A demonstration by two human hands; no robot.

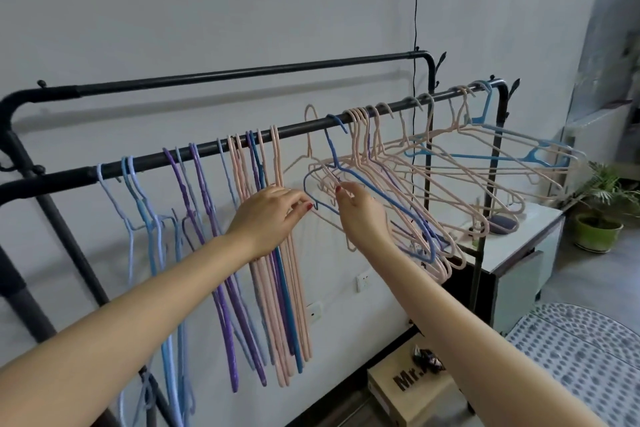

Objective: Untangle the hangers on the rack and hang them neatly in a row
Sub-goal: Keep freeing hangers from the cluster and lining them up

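Observation:
A black clothes rack has a front rail (294, 130) loaded with thin wire hangers. On the left, blue, purple and pink hangers (242, 218) hang straight in a row. To the right, a tangled cluster of pink hangers (398, 170) with a few blue ones lies twisted sideways. A dark blue hanger (349, 173) hooks over the rail at the cluster's left edge. My left hand (273, 211) pinches the dark blue hanger's lower left corner. My right hand (360, 208) grips pink wires in the tangle just beside it.
A second, higher rail (242, 74) runs behind, near the white wall. A white cabinet (519, 253) stands at the right behind the rack, with a potted plant (599, 215) beyond. A cardboard box (412, 388) sits on the floor below.

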